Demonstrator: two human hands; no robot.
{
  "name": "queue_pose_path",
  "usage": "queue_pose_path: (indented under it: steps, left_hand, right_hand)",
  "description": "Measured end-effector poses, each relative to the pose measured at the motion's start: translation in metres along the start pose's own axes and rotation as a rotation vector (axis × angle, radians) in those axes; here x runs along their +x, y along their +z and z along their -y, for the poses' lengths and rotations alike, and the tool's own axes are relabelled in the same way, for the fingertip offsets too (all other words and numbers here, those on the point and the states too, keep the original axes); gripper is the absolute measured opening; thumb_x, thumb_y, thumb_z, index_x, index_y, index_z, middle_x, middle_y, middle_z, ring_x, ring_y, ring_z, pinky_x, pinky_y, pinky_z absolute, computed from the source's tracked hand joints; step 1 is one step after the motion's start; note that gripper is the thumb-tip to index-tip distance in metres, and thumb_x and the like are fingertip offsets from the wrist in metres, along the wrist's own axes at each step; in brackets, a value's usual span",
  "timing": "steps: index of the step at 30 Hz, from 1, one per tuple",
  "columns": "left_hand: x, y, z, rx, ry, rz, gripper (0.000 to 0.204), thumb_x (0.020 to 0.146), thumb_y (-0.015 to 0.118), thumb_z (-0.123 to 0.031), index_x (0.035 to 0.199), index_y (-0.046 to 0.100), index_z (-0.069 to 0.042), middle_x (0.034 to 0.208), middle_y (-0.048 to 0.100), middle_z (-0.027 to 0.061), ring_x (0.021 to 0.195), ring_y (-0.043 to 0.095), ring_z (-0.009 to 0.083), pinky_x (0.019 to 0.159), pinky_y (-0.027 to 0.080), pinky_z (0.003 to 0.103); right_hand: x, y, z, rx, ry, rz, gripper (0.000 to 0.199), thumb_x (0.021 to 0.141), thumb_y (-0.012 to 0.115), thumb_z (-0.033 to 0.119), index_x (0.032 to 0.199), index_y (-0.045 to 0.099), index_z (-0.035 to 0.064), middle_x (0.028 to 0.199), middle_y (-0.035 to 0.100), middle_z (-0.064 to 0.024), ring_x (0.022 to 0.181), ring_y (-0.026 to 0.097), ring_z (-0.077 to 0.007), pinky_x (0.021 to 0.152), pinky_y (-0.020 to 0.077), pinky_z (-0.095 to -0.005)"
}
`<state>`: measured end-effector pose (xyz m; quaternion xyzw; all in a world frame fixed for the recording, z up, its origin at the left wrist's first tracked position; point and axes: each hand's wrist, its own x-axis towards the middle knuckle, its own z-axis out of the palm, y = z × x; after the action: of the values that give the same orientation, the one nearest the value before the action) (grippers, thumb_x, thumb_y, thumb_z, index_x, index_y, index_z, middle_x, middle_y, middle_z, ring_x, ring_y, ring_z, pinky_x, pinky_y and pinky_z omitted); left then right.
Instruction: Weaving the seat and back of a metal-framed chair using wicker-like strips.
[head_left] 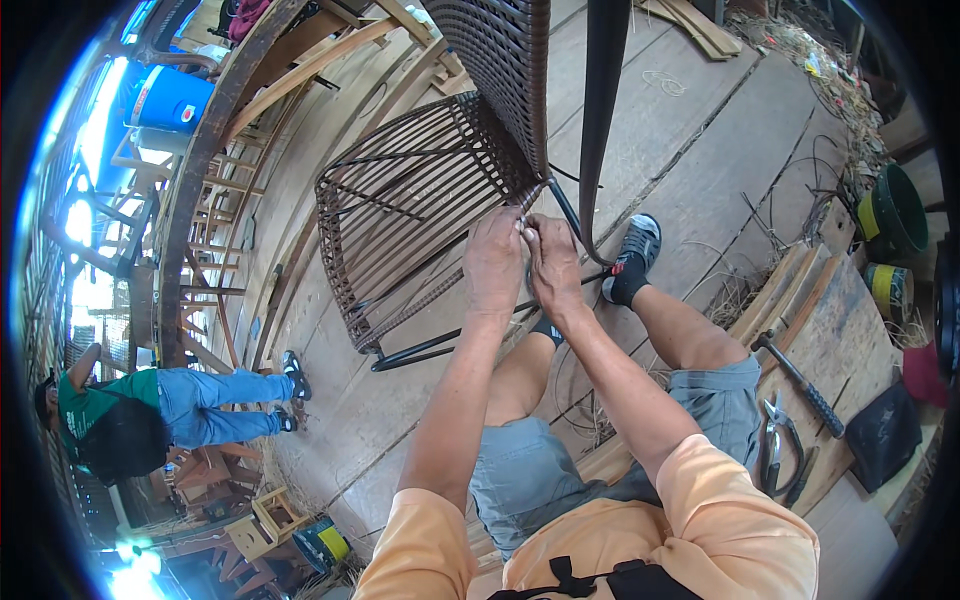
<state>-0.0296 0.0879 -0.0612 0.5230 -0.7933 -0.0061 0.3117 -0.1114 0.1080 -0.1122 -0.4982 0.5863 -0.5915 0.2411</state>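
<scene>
In front of me a brown wicker chair [420, 190] lies tipped on the wooden floor, its dark metal frame and leg [603, 110] showing. Strands run side by side over one part, with a close weave on the other. My left hand [494, 262] is closed at the corner where the two woven parts meet. Right beside it, my right hand [556, 268] is closed too, thumbs and fingertips of both nearly touching. Whatever they pinch is too small and covered to name. My feet stand on either side of the chair's near corner.
At my right, a hammer [803, 385], cutting pliers [780, 450] and a dark cloth pouch [884, 438] lie on wooden boards. Buckets [892, 208] and strand scraps are beyond. A person in a green shirt [120, 415] stands far left, near a blue cooler [172, 98] and wooden frames.
</scene>
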Motion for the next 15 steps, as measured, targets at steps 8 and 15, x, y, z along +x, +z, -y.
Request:
queue_pose_path:
  steps: [8, 15]
  left_hand:
    - [0.003, -0.004, -0.003, -0.055, -0.07, 0.038, 0.019, 0.082, 0.057, -0.003, 0.1, 0.06, -0.005, 0.097, 0.062, 0.013, 0.091, 0.059, 0.0305, 0.08, 0.047, 0.038]
    - [0.002, -0.01, -0.007, 0.196, -0.044, 0.108, 0.019, 0.081, 0.062, -0.009, 0.1, 0.058, -0.005, 0.099, 0.056, 0.0137, 0.09, 0.055, 0.0319, 0.075, 0.047, 0.04]
  right_hand:
    - [-0.008, 0.031, -0.061, 0.008, 0.172, -0.142, 0.013, 0.09, 0.052, 0.013, 0.089, 0.053, 0.0006, 0.073, 0.051, -0.0213, 0.067, 0.051, -0.0374, 0.062, 0.0425, -0.0402]
    - [-0.006, 0.028, -0.068, -0.155, 0.115, -0.103, 0.013, 0.092, 0.048, 0.014, 0.088, 0.054, 0.002, 0.071, 0.051, -0.021, 0.069, 0.055, -0.0376, 0.061, 0.0439, -0.0415]
